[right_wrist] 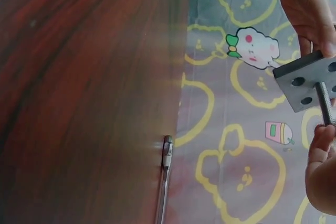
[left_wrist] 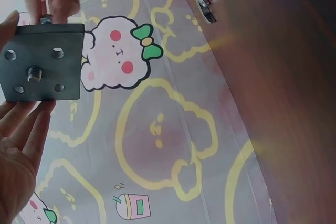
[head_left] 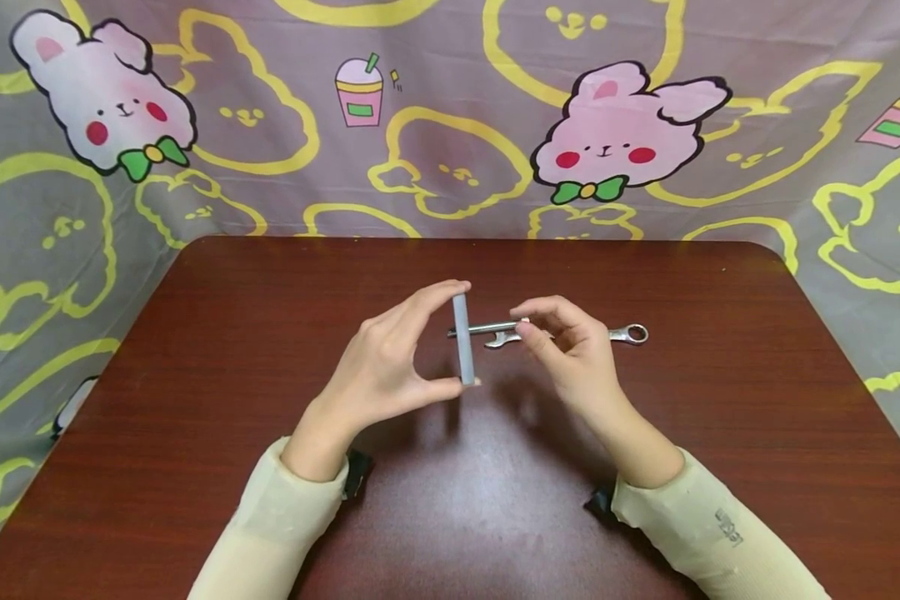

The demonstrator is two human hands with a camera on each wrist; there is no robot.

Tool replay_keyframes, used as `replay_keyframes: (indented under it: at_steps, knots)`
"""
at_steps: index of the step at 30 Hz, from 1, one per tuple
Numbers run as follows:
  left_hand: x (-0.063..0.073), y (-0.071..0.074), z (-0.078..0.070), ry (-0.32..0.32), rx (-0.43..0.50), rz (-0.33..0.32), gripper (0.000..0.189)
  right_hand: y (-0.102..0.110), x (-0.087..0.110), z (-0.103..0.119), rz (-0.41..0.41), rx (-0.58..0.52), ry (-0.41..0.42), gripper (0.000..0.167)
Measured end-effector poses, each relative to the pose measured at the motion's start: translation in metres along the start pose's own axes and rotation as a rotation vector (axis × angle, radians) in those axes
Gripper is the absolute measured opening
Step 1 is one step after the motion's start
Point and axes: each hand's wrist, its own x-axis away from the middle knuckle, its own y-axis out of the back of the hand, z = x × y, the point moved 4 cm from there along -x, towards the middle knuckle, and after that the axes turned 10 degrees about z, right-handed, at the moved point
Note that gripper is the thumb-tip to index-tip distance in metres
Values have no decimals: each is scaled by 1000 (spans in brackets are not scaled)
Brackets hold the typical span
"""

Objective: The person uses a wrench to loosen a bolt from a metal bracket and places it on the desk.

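My left hand (head_left: 390, 358) holds a grey square metal plate (head_left: 462, 337) upright by its edges, fingertips at the top and thumb at the bottom. Several round holes pierce the plate (left_wrist: 46, 51). A bolt (head_left: 491, 327) runs through its middle, and the threaded tip (left_wrist: 34, 74) sticks out a little on the left side. My right hand (head_left: 573, 350) pinches the far end of the bolt's shank (right_wrist: 324, 103) between thumb and fingers, which cover that end. Both hands are raised over the table.
A combination wrench (head_left: 632, 334) lies on the table behind my right hand, its middle hidden by that hand. The dark red-brown wooden table (head_left: 195, 350) ends against a patterned cloth (head_left: 450, 67) at the back and sides.
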Motion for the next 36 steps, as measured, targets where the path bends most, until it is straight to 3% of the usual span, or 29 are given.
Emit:
replay_keyframes:
  at_steps: [5,15,20,23,27,30,36]
  knots:
    - [0,2,1,-1,-1,-11,92,-2,0,4,55,48,91,19]
    - [0,0,-2,-7,-5,-1,93,5,0,-3,-26,-36,-42,18]
    - [0,-1,-3,-12,-1,7,93,5,0,-2,-56,-50,-58,16]
    - [0,-1,-2,-8,-7,6,92,4,-1,0,-41,-22,-20,11]
    - [0,0,0,1,-21,-2,92,1,-1,4,31,34,81,24]
    - [1,2,1,3,-20,-6,92,1,-1,5,52,26,104,27]
    - [0,2,-1,1,-9,-7,92,5,0,1,-13,-17,0,21]
